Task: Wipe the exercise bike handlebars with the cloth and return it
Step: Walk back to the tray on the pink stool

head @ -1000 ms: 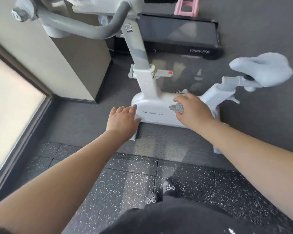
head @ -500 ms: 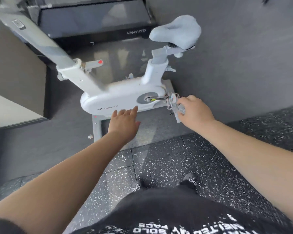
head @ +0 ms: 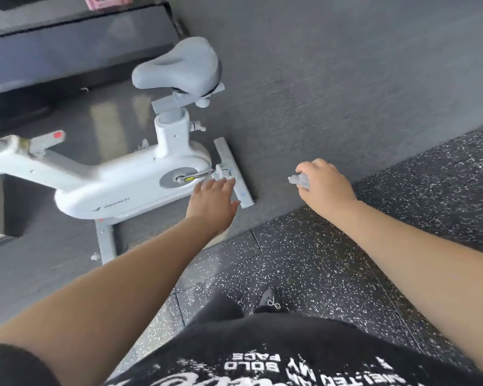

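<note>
We hold the grey cloth (head: 300,181) bunched in our right hand (head: 325,185), whose fingers are curled shut around it so that only a crumpled end pokes out on the thumb side; this hand hangs over the plain grey floor (head: 346,79), well apart from the exercise bike (head: 117,185). Our left hand (head: 211,203) is flat, fingers together and stretched forward, holding nothing, and it hovers in front of the bike's pedal (head: 225,174) and rear foot bar (head: 234,174); we cannot tell whether it touches either. The handlebars lie outside the view; only the sloping front post runs off the left edge. The white body of the bike bears a logo that reads something like "MERACH", though it is small and blurred. Its grey saddle (head: 179,68) stands above the body. White lettering on our black shirt (head: 262,363) appears upside down, with "BOLD", "MY" and "FACE" legible. Beneath us lie black rubber tiles (head: 374,260) flecked with white, meeting the smooth grey surface where the bike stands. A dark treadmill (head: 76,43) lies beyond the bike.
</note>
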`<state>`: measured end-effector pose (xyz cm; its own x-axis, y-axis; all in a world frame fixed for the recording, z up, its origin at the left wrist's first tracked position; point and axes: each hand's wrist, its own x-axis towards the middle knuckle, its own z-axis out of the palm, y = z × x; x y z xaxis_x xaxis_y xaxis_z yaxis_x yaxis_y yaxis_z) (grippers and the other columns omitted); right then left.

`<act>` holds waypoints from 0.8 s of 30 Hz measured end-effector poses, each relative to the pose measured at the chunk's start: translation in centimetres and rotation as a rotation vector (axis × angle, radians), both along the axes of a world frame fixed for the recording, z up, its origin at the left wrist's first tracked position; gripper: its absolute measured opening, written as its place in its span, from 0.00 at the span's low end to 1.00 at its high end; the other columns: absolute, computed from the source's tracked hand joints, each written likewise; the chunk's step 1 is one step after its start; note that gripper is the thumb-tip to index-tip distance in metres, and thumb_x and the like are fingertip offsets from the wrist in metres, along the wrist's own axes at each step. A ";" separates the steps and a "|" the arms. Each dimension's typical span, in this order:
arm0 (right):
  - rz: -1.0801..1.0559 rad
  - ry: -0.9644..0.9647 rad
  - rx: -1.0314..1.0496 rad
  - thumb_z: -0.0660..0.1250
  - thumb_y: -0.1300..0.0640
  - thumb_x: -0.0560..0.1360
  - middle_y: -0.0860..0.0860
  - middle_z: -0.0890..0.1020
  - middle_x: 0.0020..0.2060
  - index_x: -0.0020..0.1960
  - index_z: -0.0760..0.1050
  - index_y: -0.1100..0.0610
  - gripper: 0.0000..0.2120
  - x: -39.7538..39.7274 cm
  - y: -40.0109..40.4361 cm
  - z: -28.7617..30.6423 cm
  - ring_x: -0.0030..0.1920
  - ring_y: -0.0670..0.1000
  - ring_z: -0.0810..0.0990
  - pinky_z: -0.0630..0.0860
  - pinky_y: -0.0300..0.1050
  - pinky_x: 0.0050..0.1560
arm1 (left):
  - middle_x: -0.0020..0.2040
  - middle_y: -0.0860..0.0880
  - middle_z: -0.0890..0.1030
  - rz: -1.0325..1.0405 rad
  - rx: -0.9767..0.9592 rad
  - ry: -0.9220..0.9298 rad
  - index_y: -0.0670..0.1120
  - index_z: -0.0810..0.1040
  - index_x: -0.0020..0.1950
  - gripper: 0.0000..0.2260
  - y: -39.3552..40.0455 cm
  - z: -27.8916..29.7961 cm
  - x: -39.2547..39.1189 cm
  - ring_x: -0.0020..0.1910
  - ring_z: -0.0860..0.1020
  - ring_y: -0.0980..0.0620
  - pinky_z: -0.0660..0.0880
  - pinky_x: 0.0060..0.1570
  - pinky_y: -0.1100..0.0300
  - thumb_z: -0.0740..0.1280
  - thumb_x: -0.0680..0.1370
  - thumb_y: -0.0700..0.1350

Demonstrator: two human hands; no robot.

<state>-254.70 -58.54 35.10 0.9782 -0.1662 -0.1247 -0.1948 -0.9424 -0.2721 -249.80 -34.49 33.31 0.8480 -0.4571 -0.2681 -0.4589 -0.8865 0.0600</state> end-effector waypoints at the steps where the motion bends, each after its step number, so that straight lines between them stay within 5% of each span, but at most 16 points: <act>1: -0.006 0.003 0.002 0.66 0.57 0.74 0.55 0.74 0.55 0.61 0.73 0.54 0.15 0.3 -1.0 -0.2 0.56 0.58 0.72 0.71 0.48 0.43 | 0.76 0.48 0.62 -0.011 0.008 0.003 0.50 0.55 0.77 0.26 -1.1 0.0 0.3 0.74 0.59 0.45 0.53 0.72 0.47 0.54 0.80 0.56; 24: 0.007 0.020 -0.040 0.64 0.59 0.75 0.54 0.73 0.56 0.62 0.72 0.54 0.16 25.6 -21.1 2.0 0.56 0.57 0.71 0.77 0.54 0.49 | 0.78 0.49 0.55 -0.151 0.063 -0.099 0.51 0.47 0.78 0.30 -23.9 1.1 29.9 0.77 0.51 0.44 0.44 0.74 0.42 0.51 0.80 0.59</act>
